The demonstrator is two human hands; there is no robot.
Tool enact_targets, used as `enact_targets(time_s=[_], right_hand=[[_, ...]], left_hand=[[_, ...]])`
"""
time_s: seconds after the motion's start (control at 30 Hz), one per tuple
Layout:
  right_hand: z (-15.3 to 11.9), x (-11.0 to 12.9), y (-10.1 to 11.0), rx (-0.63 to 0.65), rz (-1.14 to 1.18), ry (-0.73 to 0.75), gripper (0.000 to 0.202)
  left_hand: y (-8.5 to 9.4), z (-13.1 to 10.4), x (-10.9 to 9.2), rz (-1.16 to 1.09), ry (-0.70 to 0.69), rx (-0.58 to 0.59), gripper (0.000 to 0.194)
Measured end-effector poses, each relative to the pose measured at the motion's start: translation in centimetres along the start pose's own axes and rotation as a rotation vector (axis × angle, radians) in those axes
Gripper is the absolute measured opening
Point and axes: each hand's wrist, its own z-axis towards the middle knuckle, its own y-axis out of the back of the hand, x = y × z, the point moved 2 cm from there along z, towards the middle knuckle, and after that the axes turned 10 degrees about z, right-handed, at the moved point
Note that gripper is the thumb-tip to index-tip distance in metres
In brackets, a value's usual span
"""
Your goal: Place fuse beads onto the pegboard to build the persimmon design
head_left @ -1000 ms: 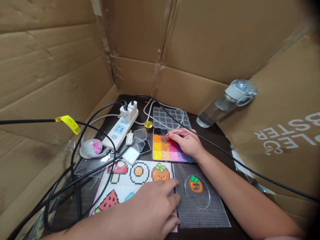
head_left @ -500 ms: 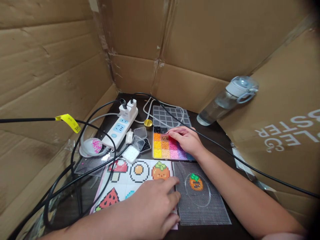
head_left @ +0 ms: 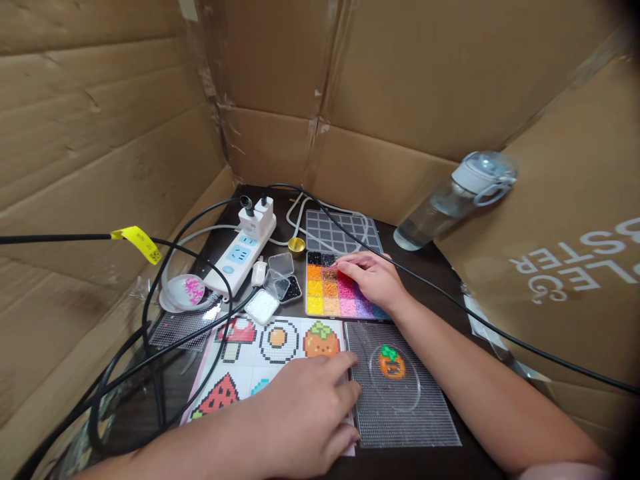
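Observation:
My left hand (head_left: 313, 410), fingers apart, rests on the pattern sheet (head_left: 235, 367), its fingertips at the edge of the clear pegboard (head_left: 430, 413). Over the bead box (head_left: 315, 307) is my right hand (head_left: 375, 277), pinching thin pink tweezers (head_left: 340, 263) whose tip is near the black and brown beads. On the pegboard, an orange bead figure with a green top (head_left: 391, 363) lies inside a clear ring. The sheet shows a mushroom, an egg, an orange fruit and a watermelon slice.
A power strip (head_left: 243, 257) with plugs stands behind the sheet, beside small boxes of white (head_left: 262, 305) and black beads. A gold cup (head_left: 297, 245), a dish of pink beads (head_left: 193, 292) and a water bottle (head_left: 450, 200) stand around. Black cables cross the left side; cardboard walls enclose the table.
The tweezers' tip has shifted slightly in my right hand over the box. My left hand has hardly moved.

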Motion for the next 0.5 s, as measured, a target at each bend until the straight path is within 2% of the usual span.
enact_targets(time_s=[0.07, 0.23, 0.33, 0.5], right_hand=[[-0.1, 0.5, 0.1, 0.02, 0.056, -0.014, 0.019], [-0.5, 1.7, 0.6, -0.032, 0.415, -0.104, 0.026], [-0.9, 2.0, 1.4, -0.039, 0.444, -0.117, 0.029], [-2.2, 0.8, 4.0, -0.152, 0.496, -0.129, 0.03]], left_hand=[[-0.1, 0.0, 0.0, 0.002, -0.001, -0.008, 0.035], [0.1, 0.1, 0.0, -0.003, 0.004, -0.009, 0.031], [0.2, 0.1, 0.0, -0.001, 0.005, -0.007, 0.031], [0.3, 0.1, 0.0, 0.008, 0.0, -0.023, 0.033]])
